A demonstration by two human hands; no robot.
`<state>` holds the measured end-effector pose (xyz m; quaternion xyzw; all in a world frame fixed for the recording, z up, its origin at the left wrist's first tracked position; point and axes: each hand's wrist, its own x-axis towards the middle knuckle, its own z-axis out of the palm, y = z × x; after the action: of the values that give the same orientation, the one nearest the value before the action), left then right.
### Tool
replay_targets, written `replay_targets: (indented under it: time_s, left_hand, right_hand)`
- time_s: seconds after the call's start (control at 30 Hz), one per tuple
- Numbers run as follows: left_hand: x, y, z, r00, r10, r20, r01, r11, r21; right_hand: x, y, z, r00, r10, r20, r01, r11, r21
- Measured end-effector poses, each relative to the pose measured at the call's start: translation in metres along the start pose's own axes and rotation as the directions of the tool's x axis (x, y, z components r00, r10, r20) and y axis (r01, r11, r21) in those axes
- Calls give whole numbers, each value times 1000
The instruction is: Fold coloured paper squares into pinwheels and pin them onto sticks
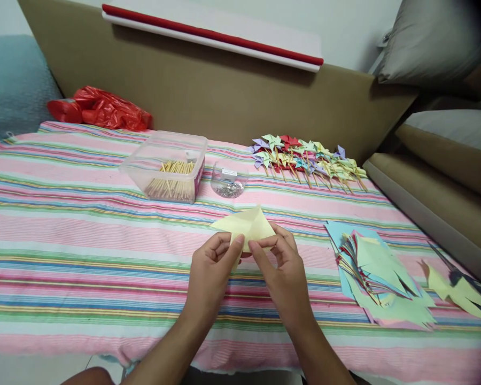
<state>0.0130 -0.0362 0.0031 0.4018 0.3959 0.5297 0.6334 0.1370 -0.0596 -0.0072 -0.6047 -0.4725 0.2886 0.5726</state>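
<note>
A pale yellow piece of paper [250, 222] with pointed corners is held up between my two hands over the striped cloth. On its left side, my left hand [214, 254] pinches the lower edge with thumb and fingers. My right hand [282, 256] pinches the same paper from the right, its thumb close to the left thumb. The fingertips behind the paper are partly hidden. Beyond my hands stand a clear plastic box [164, 141] of thin wooden sticks [176, 179] and a small round clear container [229, 184] with tiny metallic pieces inside.
Several finished paper pinwheels [304, 158] on sticks lie at the back right. A stack of cut coloured paper [385, 272] is on the right, beside scissors [457, 272] and a yellow cut paper [460, 294]. A red plastic bag [104, 109] sits back left; cushions [449, 160] border the right.
</note>
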Motion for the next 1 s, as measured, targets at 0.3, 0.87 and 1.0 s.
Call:
replay_targets:
  time_s: [0.3,0.87,1.0]
  left_hand:
    - [0,-3,0,1000,-26,0,26,999,-22]
    - [-1,-5,2,996,-48,-75,44,998,-52]
    - [-2,-2,4,996,-54,-68,50,997,-57]
  right_hand:
    - [-1,-1,3,998,-54,-42,51,996,-68]
    - [-5,-2,12,995,-78,-69,70,992,-110]
    - [-6,-2,13,995,-56,-81,51,997,-60]
